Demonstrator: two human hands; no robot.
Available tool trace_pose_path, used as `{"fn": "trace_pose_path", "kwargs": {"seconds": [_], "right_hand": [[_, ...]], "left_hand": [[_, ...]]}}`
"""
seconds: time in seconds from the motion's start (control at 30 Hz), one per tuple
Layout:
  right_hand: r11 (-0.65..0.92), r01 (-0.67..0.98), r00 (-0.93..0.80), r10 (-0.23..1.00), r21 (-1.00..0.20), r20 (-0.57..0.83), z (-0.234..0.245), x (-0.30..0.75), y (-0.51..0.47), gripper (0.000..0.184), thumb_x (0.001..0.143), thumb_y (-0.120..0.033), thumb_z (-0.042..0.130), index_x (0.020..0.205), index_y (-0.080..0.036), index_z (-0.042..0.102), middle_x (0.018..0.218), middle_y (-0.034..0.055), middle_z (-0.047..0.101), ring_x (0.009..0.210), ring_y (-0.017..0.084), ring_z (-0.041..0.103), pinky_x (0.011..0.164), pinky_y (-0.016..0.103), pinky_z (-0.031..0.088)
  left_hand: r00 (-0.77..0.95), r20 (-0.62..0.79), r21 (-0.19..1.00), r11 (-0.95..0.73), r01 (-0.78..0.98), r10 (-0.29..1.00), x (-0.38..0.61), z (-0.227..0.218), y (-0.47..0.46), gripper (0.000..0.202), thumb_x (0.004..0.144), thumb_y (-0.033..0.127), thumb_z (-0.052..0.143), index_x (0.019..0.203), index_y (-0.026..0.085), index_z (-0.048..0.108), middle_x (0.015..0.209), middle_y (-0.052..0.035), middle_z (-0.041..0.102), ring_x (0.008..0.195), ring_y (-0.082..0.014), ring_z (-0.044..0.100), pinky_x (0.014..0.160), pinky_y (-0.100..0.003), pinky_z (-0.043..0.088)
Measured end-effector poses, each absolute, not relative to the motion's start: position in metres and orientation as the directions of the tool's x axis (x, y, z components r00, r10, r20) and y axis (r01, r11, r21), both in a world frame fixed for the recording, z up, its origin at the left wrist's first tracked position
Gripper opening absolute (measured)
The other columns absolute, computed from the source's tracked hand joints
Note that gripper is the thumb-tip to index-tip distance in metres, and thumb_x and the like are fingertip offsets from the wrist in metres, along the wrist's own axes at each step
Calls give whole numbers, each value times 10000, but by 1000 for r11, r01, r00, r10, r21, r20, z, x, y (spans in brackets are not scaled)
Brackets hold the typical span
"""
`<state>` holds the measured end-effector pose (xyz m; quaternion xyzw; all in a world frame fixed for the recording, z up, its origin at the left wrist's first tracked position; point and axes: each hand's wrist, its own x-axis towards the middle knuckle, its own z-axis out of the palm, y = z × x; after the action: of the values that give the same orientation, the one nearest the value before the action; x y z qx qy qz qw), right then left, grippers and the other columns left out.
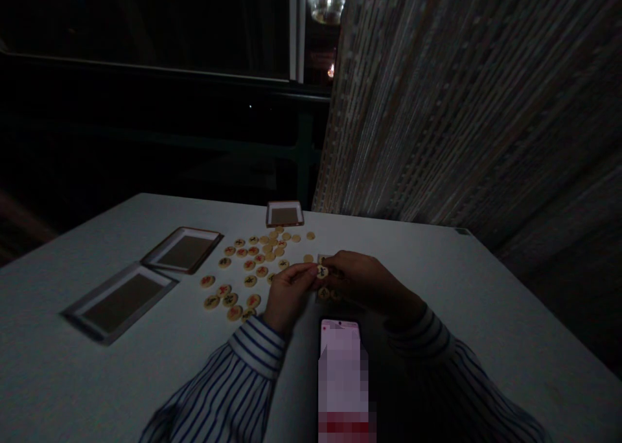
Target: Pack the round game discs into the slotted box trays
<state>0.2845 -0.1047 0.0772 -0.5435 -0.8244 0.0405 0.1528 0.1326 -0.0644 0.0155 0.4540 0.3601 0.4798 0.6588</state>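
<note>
A round wooden xiangqi piece [322, 272] with a dark character sits at the fingertips of both hands. My left hand [286, 294] pinches it from the left between thumb and index finger. From the right, my right hand [364, 280] closes its fingers on the same piece, the fingertips partly in shadow. Beneath the right hand is a small tray-like holder [319, 260], mostly hidden, where a few pieces [324, 293] lie. Left of the hands, many loose xiangqi pieces [253, 251] are spread over the white table, some with red characters, some dark, several blank side up.
A lit phone [343, 365] lies in front of me, between my forearms. Two shallow box parts [160, 252] [72, 310] rest at the left, and a smaller box [284, 203] stands at the far edge of the white table [466, 313]. A string curtain [413, 93] hangs behind on the right.
</note>
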Motion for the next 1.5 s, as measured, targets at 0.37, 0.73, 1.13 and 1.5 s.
{"fn": "trace_pose_path", "kwargs": {"seconds": [0.37, 0.73, 1.13, 1.5], "right_hand": [[407, 889, -362, 906, -210, 220, 80, 286, -104, 280, 830, -350, 518, 1038, -174, 587, 949, 66, 635, 869, 160, 571, 746, 269, 413], [276, 921, -207, 945, -275, 254, 91, 321, -88, 284, 787, -282, 527, 1027, -148, 599, 927, 69, 648, 776, 156, 583, 711, 265, 429], [122, 982, -114, 992, -144, 60, 76, 337, -72, 264, 793, -325, 508, 977, -179, 629, 893, 67, 672, 779, 163, 599, 649, 232, 393], [98, 994, -101, 992, -39, -71, 63, 339, -68, 261, 795, -317, 473, 945, -196, 649, 937, 75, 660, 839, 182, 584, 673, 256, 375]], "left_hand": [[286, 10, 967, 64, -248, 958, 135, 11, -63, 264, 652, 364, 679, 811, 154, 697, 731, -31, 694, 682, -146, 616, 690, -260, 483], [154, 126, 991, -119, -54, 980, 135, -1, -59, 221, 690, 358, 624, 791, 168, 674, 749, -48, 685, 693, -171, 613, 647, -269, 475], [194, 195, 959, -228, 168, 962, 136, -5, -57, 257, 747, 354, 546, 860, 147, 648, 826, -66, 678, 767, -180, 621, 708, -304, 486], [250, 236, 936, -289, 201, 939, 135, -14, -56, 241, 774, 333, 522, 901, 165, 639, 890, -65, 668, 818, -177, 616, 750, -316, 480]]}}
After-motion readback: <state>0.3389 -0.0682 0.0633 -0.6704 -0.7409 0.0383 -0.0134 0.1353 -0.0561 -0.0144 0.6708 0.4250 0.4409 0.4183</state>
